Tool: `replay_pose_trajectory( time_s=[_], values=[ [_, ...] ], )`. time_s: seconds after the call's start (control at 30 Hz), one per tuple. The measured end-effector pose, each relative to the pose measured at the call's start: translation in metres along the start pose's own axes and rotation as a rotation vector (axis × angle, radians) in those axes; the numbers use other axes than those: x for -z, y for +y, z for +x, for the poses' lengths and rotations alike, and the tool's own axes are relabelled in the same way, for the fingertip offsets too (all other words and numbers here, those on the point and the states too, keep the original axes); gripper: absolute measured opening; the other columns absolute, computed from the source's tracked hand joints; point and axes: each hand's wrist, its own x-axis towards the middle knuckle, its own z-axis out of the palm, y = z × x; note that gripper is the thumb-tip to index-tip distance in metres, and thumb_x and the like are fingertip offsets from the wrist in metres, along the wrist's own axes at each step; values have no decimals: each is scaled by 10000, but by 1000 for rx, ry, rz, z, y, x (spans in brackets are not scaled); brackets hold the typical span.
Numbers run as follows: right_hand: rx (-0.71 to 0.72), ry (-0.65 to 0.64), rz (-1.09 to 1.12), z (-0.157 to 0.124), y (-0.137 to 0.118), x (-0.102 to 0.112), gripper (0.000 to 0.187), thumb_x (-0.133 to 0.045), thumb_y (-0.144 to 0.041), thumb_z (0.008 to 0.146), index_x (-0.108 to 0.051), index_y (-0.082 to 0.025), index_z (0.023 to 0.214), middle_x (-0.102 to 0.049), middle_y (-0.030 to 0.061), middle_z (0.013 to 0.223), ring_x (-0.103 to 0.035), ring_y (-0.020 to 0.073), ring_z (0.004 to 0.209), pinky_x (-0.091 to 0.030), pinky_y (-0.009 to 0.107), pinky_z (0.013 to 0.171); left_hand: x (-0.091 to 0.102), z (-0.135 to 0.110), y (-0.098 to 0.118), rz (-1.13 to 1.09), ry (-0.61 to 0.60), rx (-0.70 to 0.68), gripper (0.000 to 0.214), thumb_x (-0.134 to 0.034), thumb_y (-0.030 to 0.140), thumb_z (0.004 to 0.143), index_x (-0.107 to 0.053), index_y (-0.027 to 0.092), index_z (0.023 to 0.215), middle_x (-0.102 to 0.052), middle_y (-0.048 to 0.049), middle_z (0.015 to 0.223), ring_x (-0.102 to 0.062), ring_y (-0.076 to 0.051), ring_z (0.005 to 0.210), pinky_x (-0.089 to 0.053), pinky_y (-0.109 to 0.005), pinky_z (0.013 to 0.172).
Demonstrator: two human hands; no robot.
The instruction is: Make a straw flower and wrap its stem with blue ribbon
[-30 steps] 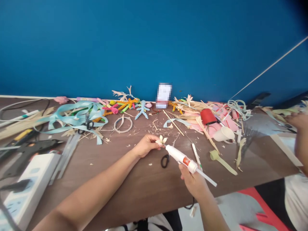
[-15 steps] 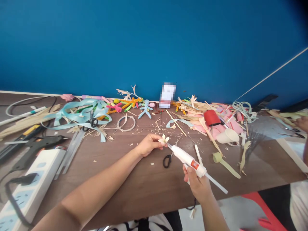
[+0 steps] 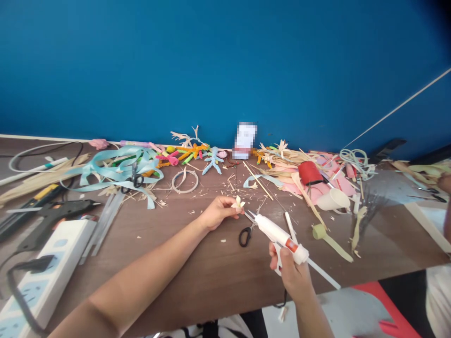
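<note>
Between the thumb and fingers of my left hand (image 3: 219, 213) is a small cream flower (image 3: 238, 204), its pointed petals facing up. My right hand (image 3: 292, 270) is wrapped round the handle of a white glue gun (image 3: 276, 232) with an orange patch on its barrel. A glue stick (image 3: 324, 273) juts from the gun's rear. The metal nozzle points at the flower, with a small gap between them. Under the nozzle lies a pair of scissors (image 3: 244, 236) with black handles, its blades partly hidden.
Left are a white power strip (image 3: 66, 234), a dark glue gun (image 3: 49, 218) and clear glue sticks (image 3: 102, 230). Blue ribbon (image 3: 105, 162) and coloured pipe cleaners lie behind. At right are a red spool (image 3: 310, 172), a white cup (image 3: 333, 200) and a green strip (image 3: 334, 246). Another person's hand (image 3: 444, 183) shows far right.
My right hand has drawn the white glue gun back, down and to the right, so its nozzle has come away from the flower. My left hand has barely moved.
</note>
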Motion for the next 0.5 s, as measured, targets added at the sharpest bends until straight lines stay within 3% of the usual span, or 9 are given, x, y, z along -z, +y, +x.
replay_pose_trajectory(
  time_s=[0.23, 0.4, 0.5],
  values=[
    [33, -40, 249, 5, 12, -2, 464, -279, -582, 780, -486, -174, 704, -465, -6, 458, -376, 96, 357, -305, 220, 351, 0, 1, -3, 18, 60, -24, 176, -717, 239, 564, -643, 111, 661, -638, -35, 657, -571, -109, 635, -458, -202, 559],
    [43, -24, 391, 11, 4, 12, 531, -202, -650, 751, -455, -183, 736, -537, 44, 647, -362, 79, 352, -315, 238, 357, 1, 3, -4, 24, 129, -10, 200, -713, 281, 567, -629, 116, 640, -645, -40, 680, -594, -132, 676, -462, -206, 557],
    [4, -78, 486, 11, 1, 17, 561, -186, -665, 755, -465, -180, 718, -534, 34, 653, -348, 65, 331, -308, 233, 353, 1, 4, -5, 37, 139, 6, 210, -711, 295, 570, -631, 114, 640, -646, -43, 681, -599, -139, 685, -462, -206, 554]
  ],
)
